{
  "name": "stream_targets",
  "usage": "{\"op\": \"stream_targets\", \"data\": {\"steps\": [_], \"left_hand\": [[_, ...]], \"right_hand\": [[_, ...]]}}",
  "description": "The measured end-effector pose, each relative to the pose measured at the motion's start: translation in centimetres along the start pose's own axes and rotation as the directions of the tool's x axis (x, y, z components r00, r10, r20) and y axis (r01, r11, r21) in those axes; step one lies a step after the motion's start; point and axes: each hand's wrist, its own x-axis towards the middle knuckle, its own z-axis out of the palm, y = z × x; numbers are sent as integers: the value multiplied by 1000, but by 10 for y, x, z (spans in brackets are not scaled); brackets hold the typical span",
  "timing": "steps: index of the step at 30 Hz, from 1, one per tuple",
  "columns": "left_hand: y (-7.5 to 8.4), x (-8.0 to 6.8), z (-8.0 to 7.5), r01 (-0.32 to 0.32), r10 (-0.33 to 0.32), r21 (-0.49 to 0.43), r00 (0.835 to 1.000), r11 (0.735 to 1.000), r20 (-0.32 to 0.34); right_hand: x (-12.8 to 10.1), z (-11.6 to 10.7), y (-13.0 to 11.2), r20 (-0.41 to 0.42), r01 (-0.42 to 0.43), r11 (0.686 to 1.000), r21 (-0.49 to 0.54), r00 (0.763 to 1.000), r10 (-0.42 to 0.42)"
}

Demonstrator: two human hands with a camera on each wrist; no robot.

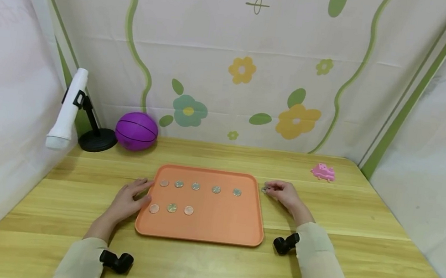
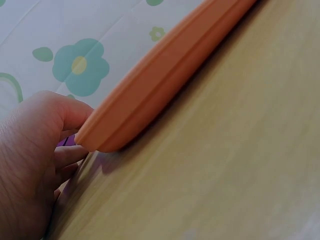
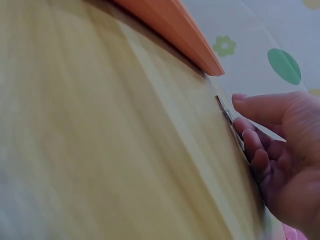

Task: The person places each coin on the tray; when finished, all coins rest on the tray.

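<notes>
An orange tray [image 1: 216, 230] lies on the wooden table with two rows of coins. The back row has several, including a coin [image 1: 216, 189]; the front row has three, among them a golden coin [image 1: 172, 208]. At the tray's left edge is my left hand [image 1: 127, 199]; the left wrist view shows its fingers [image 2: 75, 112] touching the rim. Off the tray's right edge, my right hand [image 1: 286, 195] is low over silvery coins [image 3: 228, 114] on the table. Its lower fingers curl loosely beside these coins, while the thumb stays apart from them.
A purple ball [image 1: 136, 131] and a white cylinder [image 1: 68, 110] on a black stand [image 1: 98, 139] are at the back left. A small pink toy [image 1: 324, 172] sits at the back right. Printed fabric [image 1: 219, 28] hangs behind the table.
</notes>
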Motion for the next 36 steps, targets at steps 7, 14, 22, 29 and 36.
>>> {"op": "stream_targets", "data": {"steps": [7,14,22,29,36], "left_hand": [[1,0,-1,-2,2,4,1000,1000,-1],[2,0,-1,-2,2,3,1000,1000,-5],[1,0,0,-2,2,12,1000,1000,-10],[0,0,1,-5,5,11,1000,1000,-5],[0,0,0,-5,5,5,1000,1000,-6]], "right_hand": [[1,3,0,-33,-2,997,-71,999,-1],[1,5,-5,-36,27,983,-181,999,-34],[1,5,-5,34,70,962,-264,997,-63],[-1,8,-5,26,68,949,-307,998,-63],[-4,12,-4,-17,92,963,-253,995,-100]]}}
